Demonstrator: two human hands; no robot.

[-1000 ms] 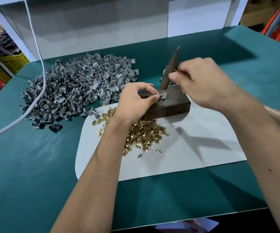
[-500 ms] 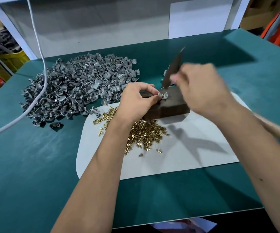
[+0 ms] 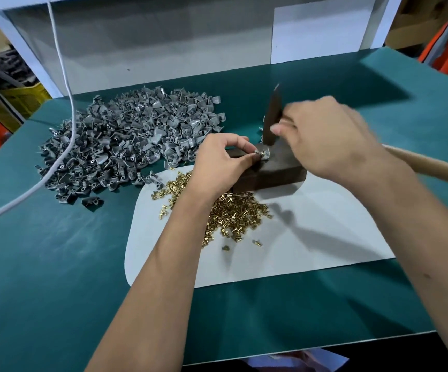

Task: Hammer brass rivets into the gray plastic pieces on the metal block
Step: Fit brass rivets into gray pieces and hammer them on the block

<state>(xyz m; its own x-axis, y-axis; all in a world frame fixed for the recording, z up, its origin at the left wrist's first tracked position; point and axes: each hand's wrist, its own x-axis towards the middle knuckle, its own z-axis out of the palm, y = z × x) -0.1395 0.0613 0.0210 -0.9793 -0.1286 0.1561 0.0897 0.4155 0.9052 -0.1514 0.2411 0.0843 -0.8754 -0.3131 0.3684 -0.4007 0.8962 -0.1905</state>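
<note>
Pinching a small gray plastic piece between thumb and forefinger, the left hand steadies it on the top face of the dark metal block, near the block's far left corner; a brass rivet seems to sit in the piece, though it is too small to make out clearly. The right hand is blurred, its fingers curled tight round a hammer close under the head, with the dark head standing nearly upright and its lower end just above the block beside the held piece; whether it touches cannot be told. The pale wooden handle runs out to the right past the wrist. The block lies on the far edge of a white mat spread over the green surface. A heap of loose brass rivets lies on the mat just in front of the block, partly hidden by the left forearm, with a few stray ones scattered towards the near side. A large pile of gray plastic pieces covers the surface to the left of the block, its near edge reaching the mat's corner. A white cable hangs down from above and trails across that pile towards the left edge.
</note>
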